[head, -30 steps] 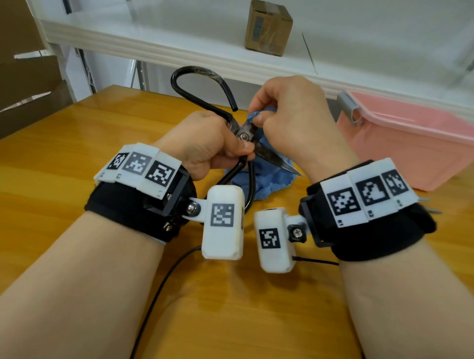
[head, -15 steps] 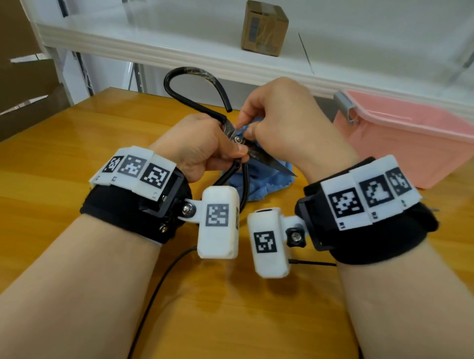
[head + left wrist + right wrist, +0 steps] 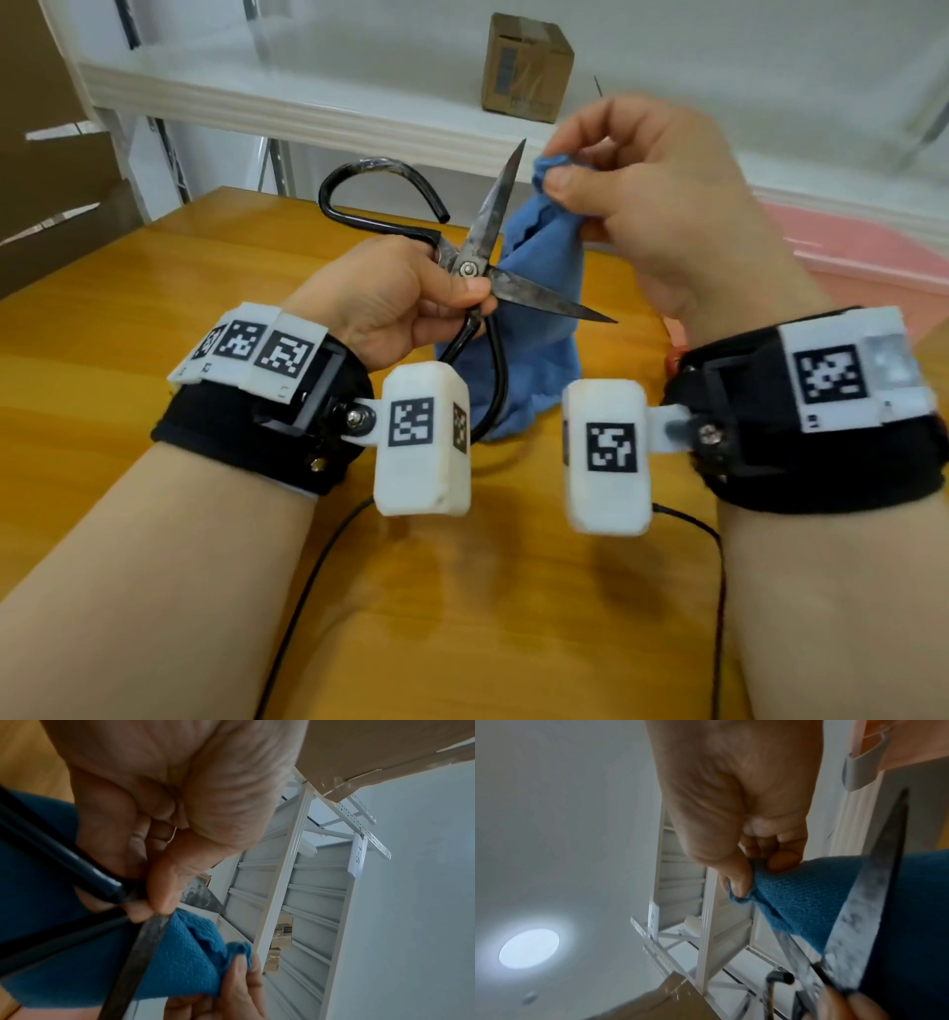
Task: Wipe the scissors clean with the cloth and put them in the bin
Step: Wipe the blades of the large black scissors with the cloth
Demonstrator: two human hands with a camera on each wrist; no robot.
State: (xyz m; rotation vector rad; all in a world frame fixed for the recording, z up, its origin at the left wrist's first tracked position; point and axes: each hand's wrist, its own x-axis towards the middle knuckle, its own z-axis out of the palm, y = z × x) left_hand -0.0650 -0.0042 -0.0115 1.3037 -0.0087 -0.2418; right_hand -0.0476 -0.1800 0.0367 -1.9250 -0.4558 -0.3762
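Note:
Black-handled scissors (image 3: 475,259) with dull metal blades spread wide are held above the table by my left hand (image 3: 405,300), which grips them just below the pivot. One blade points up, the other to the right. My right hand (image 3: 637,200) pinches a bunched corner of the blue cloth (image 3: 539,288) beside the tip of the upright blade; the cloth hangs down behind the blades to the table. The left wrist view shows a blade (image 3: 138,949) lying across the cloth (image 3: 185,953). In the right wrist view, thumb and fingers pinch the cloth (image 3: 795,898).
A pink bin (image 3: 862,252) stands at the right, mostly hidden behind my right hand. The wooden table (image 3: 128,318) stretches to the left. A white shelf (image 3: 308,108) behind it carries a cardboard box (image 3: 526,67). Black cables (image 3: 308,575) run across the table near me.
The scissor blades have spread wide, one now pointing up. My right hand has risen from the pivot, drawing the cloth up along the upright blade to its tip.

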